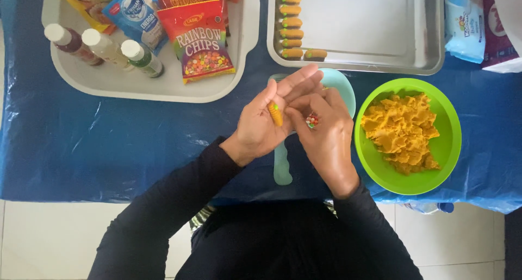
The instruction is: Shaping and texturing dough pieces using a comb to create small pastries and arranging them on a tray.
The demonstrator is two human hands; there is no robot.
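Bright, even daylight, soft shadows, mild glare on the blue plastic cover (pixel 109 144).

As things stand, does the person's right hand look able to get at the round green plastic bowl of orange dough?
Probably yes. The right hand sits just beside the round green plastic bowl of orange dough, nothing lying between them. But it seems to cup small coloured candies, while the left hand holds a small orange dough piece.
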